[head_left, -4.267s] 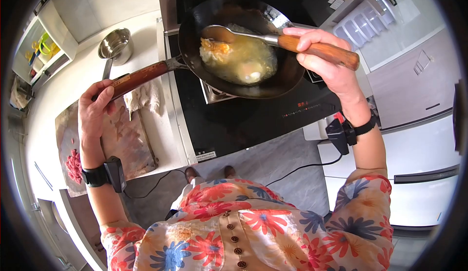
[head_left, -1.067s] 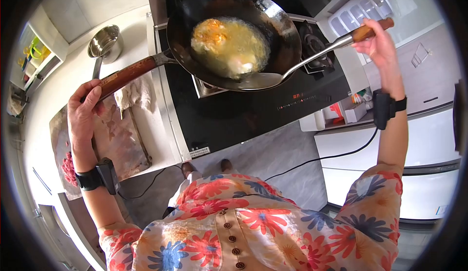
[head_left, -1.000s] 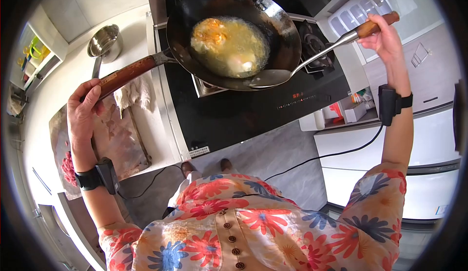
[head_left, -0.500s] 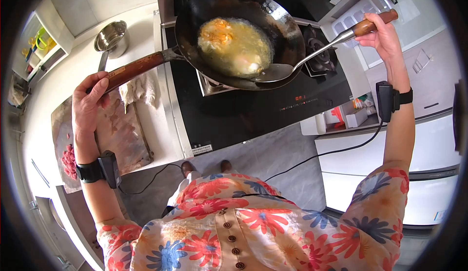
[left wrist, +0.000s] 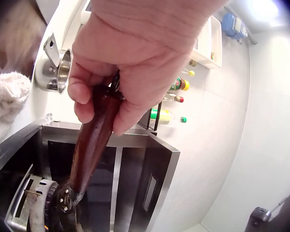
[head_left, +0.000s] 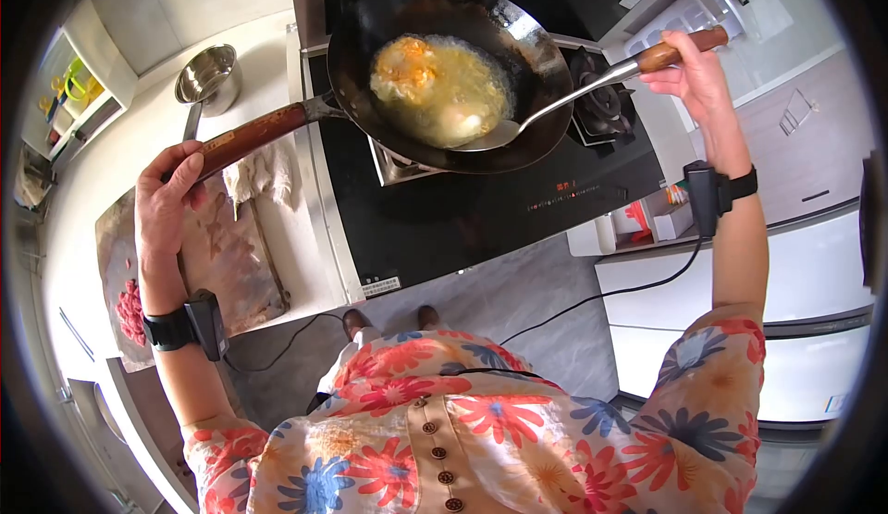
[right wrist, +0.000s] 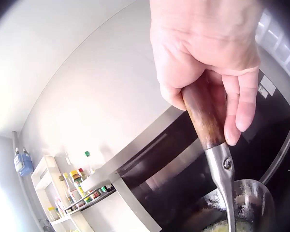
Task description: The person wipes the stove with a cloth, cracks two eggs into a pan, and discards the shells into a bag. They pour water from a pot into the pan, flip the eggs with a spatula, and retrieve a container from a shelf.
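My left hand (head_left: 166, 190) grips the wooden handle (head_left: 250, 139) of a black wok (head_left: 541, 70), which sits over the cooktop. In the left wrist view, fingers and thumb wrap the handle's end. My right hand (head_left: 694, 74) holds the wooden grip of a metal wok spatula (head_left: 564, 102), with fingers curled round it in the right wrist view. The spatula's blade lies low in the wok, its tip at the edge of a pale egg (head_left: 462, 118). A browned, frilly fried egg (head_left: 404, 65) is at the left of the bubbling yellowish oil.
A steel saucepan (head_left: 208, 74) stands on the left counter. Nearer are a cloth (head_left: 259, 176) and a stained cutting board (head_left: 231, 255) with red chopped meat (head_left: 130, 312). A second burner (head_left: 601, 98) lies right of the wok. Seasoning bottles (right wrist: 77, 186) stand on a shelf.
The spatula has gone from the browned egg to the wok's near right side, then slid left to the pale egg. My right hand has just moved left with it. The left hand keeps its hold.
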Motion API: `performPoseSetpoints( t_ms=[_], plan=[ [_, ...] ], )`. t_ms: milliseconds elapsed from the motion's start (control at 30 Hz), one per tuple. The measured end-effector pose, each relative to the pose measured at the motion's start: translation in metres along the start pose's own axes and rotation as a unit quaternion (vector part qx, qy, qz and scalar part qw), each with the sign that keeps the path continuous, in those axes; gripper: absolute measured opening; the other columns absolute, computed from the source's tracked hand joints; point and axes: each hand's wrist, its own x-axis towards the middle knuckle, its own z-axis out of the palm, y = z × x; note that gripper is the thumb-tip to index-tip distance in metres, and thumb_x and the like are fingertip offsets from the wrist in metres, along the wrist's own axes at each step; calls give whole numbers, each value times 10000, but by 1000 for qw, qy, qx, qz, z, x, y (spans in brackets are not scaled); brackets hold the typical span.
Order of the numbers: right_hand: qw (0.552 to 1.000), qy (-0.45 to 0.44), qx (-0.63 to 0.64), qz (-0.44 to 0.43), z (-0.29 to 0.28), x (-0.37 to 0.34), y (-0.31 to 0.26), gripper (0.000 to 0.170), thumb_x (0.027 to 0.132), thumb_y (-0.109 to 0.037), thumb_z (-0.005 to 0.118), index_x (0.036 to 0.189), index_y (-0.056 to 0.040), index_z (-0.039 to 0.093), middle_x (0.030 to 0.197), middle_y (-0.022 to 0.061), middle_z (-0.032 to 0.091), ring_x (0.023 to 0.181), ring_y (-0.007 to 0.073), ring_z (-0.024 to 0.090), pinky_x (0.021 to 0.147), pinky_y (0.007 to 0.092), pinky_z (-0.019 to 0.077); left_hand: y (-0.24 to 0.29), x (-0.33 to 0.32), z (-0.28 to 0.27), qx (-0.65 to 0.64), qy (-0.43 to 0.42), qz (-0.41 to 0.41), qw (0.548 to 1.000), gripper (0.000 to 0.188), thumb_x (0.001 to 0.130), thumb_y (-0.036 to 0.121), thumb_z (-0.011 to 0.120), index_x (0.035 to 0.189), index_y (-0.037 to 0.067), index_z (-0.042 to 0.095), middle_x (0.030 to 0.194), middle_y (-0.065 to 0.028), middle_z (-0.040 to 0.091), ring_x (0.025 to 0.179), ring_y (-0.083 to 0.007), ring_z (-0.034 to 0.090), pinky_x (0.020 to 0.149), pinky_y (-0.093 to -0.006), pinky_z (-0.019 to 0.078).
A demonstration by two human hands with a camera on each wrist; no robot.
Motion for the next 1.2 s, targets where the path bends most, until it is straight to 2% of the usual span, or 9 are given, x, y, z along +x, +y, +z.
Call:
performPoseSetpoints(
  t_ms=[167, 233, 400, 467, 600, 833, 1033, 1200],
  plan=[
    [1000, 1, -9, -3, -12, 2, -9, 405, 773, -331, 652, 929, 33, 567, 807, 152, 655, 612, 240, 672, 500, 277, 548, 1, -1, 1, 12, 0, 0, 1000, 280, 858, 195, 636, 1051, -6, 606, 726, 11, 558, 540, -52, 480, 495, -184, 370],
    [1000, -18, -23, 9, -23, 5, -14, 404, 770, -337, 655, 924, 26, 567, 805, 149, 654, 616, 237, 672, 501, 272, 542, 1, -2, 0, -5, 0, 3, 1000, 303, 826, 217, 678, 1022, -7, 621, 707, 1, 577, 527, -61, 492, 491, -189, 377],
    [1000, -6, -11, 28, -7, 4, 3, 420, 758, -350, 665, 935, 15, 556, 807, 149, 653, 632, 235, 672, 517, 286, 546, 1, -1, 1, -17, 6, 5, 1000, 295, 823, 205, 683, 1021, -5, 622, 714, -3, 583, 527, -63, 498, 482, -189, 380],
    [999, -9, 35, 36, -2, 2, 10, 425, 755, -349, 671, 955, 5, 546, 820, 150, 652, 623, 237, 668, 516, 292, 547, -1, -1, -1, -18, 2, 5, 1000, 293, 822, 201, 684, 1020, -4, 622, 717, -4, 585, 527, -63, 499, 480, -190, 382],
    [997, -11, 59, 49, -11, 2, 15, 427, 756, -346, 673, 965, -2, 533, 811, 154, 647, 599, 237, 664, 499, 287, 545, -1, 0, -1, -16, 0, 7, 1000, 289, 822, 204, 684, 1018, 0, 624, 715, -4, 584, 526, -64, 500, 481, -191, 385],
    [997, -1, 32, 71, -23, 13, 9, 402, 772, -326, 653, 971, -1, 524, 822, 155, 646, 583, 238, 660, 483, 294, 542, -1, -1, 0, -9, 7, 6, 1000, 294, 820, 215, 687, 1017, 4, 627, 717, -4, 583, 526, -65, 500, 485, -193, 389],
    [984, 12, 132, 116, 7, 0, 58, 378, 790, -324, 625, 942, 11, 541, 828, 166, 649, 647, 270, 668, 534, 316, 545, 2, -2, 1, -6, 0, 6, 1000, 304, 821, 220, 685, 1021, -1, 624, 721, -2, 577, 529, -62, 493, 484, -194, 384],
    [976, 39, 185, 112, 19, -24, 63, 364, 810, -303, 626, 933, 32, 554, 836, 185, 652, 661, 283, 668, 558, 323, 544, 0, -1, 0, -2, 2, 6, 1000, 304, 824, 218, 681, 1021, -6, 622, 715, -2, 572, 531, -61, 492, 482, -191, 379]
  ],
)
